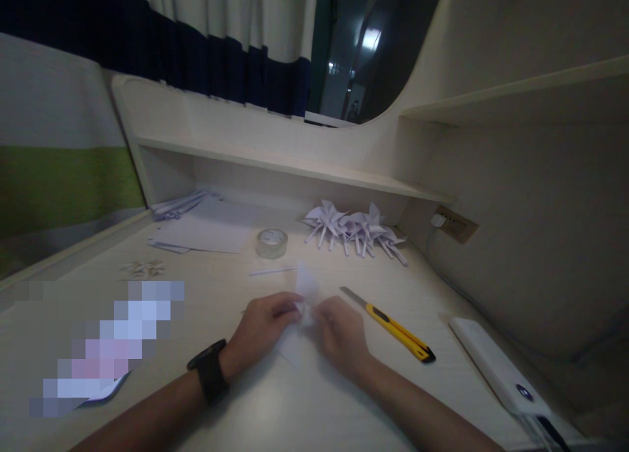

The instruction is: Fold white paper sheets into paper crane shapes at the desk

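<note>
Between my two hands, over the middle of the desk, is a white paper pinwheel with one blade pointing away from me and another toward me. My left hand, with a black watch on its wrist, pinches the paper near its centre from the left. Opposite it, my right hand has its fingers closed on the paper's right side; the fingertips are slightly blurred. Just beyond lies a thin rolled paper stick. A yellow utility knife rests to the right of my right hand, its blade extended.
Behind the hands stands a roll of clear tape. Several paper pinwheels are piled at the back right. Paper sheets lie back left, near small pale pieces. A pixelated area covers the left front. A white lamp-like bar sits right.
</note>
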`<action>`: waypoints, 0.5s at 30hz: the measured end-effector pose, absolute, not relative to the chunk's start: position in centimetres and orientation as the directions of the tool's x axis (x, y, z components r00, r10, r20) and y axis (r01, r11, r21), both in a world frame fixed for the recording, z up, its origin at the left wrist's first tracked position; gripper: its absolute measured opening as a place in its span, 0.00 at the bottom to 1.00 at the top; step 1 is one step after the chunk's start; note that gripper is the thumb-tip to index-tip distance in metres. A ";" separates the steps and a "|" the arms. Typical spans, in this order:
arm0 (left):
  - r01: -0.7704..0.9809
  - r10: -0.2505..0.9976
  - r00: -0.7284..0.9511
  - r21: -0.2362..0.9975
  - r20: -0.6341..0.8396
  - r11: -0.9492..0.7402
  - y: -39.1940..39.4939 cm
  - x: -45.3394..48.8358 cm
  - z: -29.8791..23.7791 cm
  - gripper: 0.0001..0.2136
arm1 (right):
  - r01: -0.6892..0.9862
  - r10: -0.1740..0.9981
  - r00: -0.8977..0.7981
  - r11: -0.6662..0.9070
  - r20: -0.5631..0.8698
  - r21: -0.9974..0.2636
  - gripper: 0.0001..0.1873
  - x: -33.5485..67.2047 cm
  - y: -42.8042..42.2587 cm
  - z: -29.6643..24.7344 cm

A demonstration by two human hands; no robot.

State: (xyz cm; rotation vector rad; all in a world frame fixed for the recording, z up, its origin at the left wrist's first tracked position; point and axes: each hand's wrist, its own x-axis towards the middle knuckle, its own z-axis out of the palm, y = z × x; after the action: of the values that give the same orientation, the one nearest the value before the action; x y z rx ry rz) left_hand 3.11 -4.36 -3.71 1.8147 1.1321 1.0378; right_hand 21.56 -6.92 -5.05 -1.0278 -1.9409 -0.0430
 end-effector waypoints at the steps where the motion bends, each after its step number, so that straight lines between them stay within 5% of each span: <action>1: 0.322 0.927 0.280 0.886 0.249 -0.335 -4.4 3.1 -3.7 0.10 | 0.672 0.637 -0.242 0.654 0.732 -0.347 0.07 21.5 -7.0 -5.0; 15: 0.437 0.912 0.237 0.802 0.334 -0.407 -4.4 3.0 -4.2 0.17 | 0.673 0.626 -0.245 0.660 0.741 -0.335 0.07 21.6 -6.9 -5.0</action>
State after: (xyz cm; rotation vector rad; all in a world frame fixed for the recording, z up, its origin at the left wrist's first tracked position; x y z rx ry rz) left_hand 2.98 -4.41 -4.19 1.9516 1.2305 1.0968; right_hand 21.57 -6.94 -5.04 -1.0147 -1.9445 -0.0634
